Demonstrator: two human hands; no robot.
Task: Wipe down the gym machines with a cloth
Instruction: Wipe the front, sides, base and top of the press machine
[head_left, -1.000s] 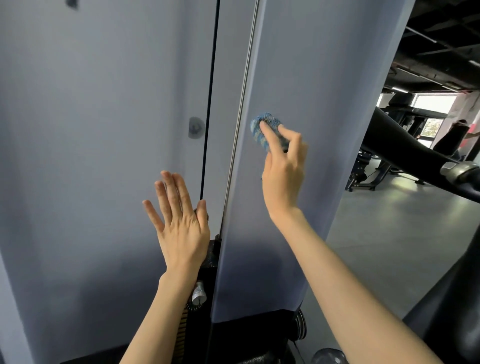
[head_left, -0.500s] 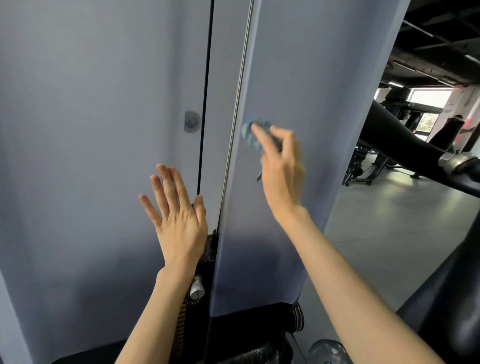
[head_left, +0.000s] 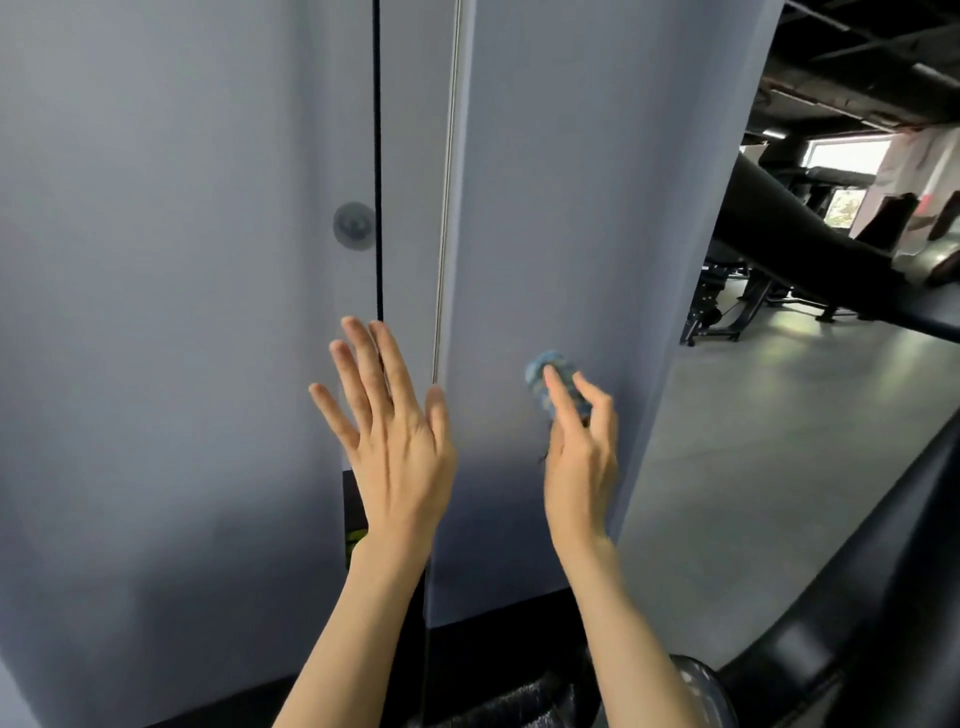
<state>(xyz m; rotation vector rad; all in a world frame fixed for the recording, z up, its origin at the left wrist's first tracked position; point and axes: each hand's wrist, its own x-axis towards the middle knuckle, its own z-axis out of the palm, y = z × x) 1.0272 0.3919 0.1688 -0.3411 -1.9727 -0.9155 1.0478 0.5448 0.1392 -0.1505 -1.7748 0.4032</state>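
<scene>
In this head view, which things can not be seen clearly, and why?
Head view only:
- cloth: mostly hidden by the fingers of the right hand, and blurred.
- left hand: whether its palm touches the grey panel is hidden by the hand itself.
- round object at the bottom edge: cut off, unidentifiable.
- far machines: dark, too small.

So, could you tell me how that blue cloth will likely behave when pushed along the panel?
Probably soft and floppy: the blue cloth is bunched small under the right hand. Likely light, since a few fingers alone seem to hold it against the grey panel.
</scene>
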